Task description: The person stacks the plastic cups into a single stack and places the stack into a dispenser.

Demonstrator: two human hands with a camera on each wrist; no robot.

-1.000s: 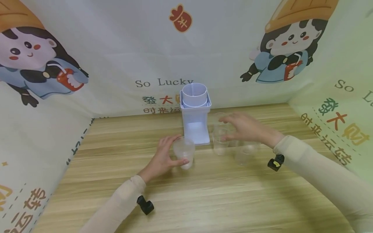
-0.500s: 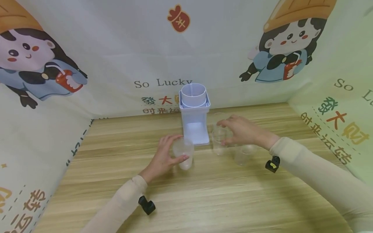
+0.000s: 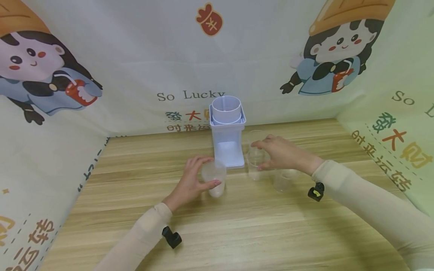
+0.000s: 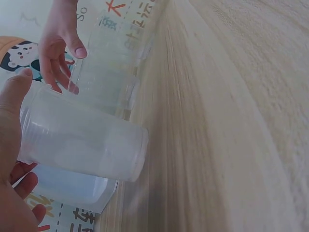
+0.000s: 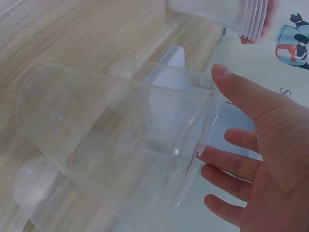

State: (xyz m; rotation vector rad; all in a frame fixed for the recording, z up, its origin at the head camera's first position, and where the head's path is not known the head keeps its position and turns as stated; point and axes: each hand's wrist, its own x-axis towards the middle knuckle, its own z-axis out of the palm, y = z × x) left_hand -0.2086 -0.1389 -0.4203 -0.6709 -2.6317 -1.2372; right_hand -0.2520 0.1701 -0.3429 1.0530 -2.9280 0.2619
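My left hand [image 3: 190, 184] grips a stack of frosted plastic cups [image 3: 214, 177] near the rim, thumb on the near side and fingers behind. Several close rims show on it [image 5: 255, 19] in the right wrist view. My right hand [image 3: 283, 152] holds a clear plastic cup [image 3: 253, 174] by its rim between thumb and fingers; this cup [image 5: 130, 130] fills much of the right wrist view. Beside it stands a smaller-looking clear cup [image 3: 284, 182], partly behind the wrist. Between the hands and farther back is a pale lavender stand [image 3: 227, 148] with a round tube [image 3: 226, 111] on top.
A wood-grain table [image 3: 237, 233] lies under everything. Printed cloth [image 3: 135, 75] hangs at the back and both sides. The stand is close to the back cloth. The clear cups overlap in view, so their edges are hard to separate.
The right hand has come slightly down to the cup rim since a second ago. Left hand, cup stack and stand stay nearly in place.
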